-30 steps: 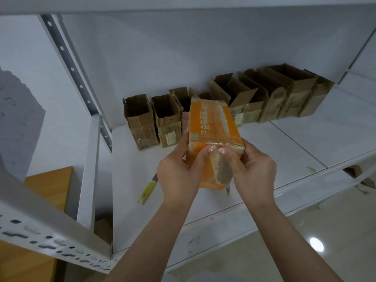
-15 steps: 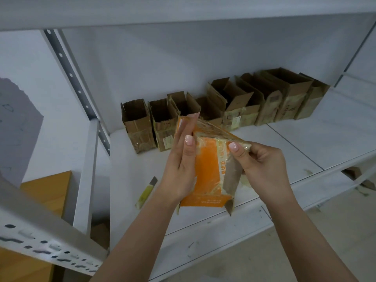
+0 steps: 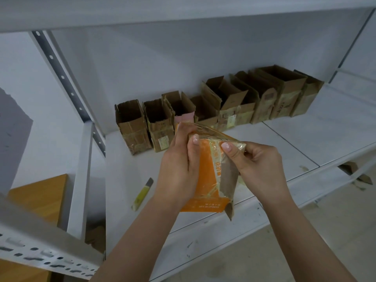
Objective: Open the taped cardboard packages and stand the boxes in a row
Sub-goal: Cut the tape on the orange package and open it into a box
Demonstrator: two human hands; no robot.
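We hold the orange package [image 3: 207, 169] in the air above the front edge of the white shelf [image 3: 295, 143], between both our hands. Our left hand [image 3: 179, 165] wraps around its left side, fingers curled over the far edge and the thumb lying along the orange face. Our right hand [image 3: 258, 163] pinches the upper right corner, where the clear tape [image 3: 211, 132] is wrinkled and lifted from the cardboard. So both grips are closed on the package.

We judge that the package is light, because two hands carry it easily and it looks flattened, almost collapsed. The cardboard seems thin and soft; it will bend if we squeeze hard. The tape film is glossy and probably slippery and sticky at once, so it may tear in strips. A brown flap [image 3: 228, 180] hangs loose on the right side, and this is weak for holding. It is better to take hold on the folded edges and corners, and to pull the tape near its loose end.

At the back of the shelf a row of opened boxes [image 3: 203, 110] stands against the wall, touching one another. A yellow knife [image 3: 142, 193] lies on the shelf, left of our hands.
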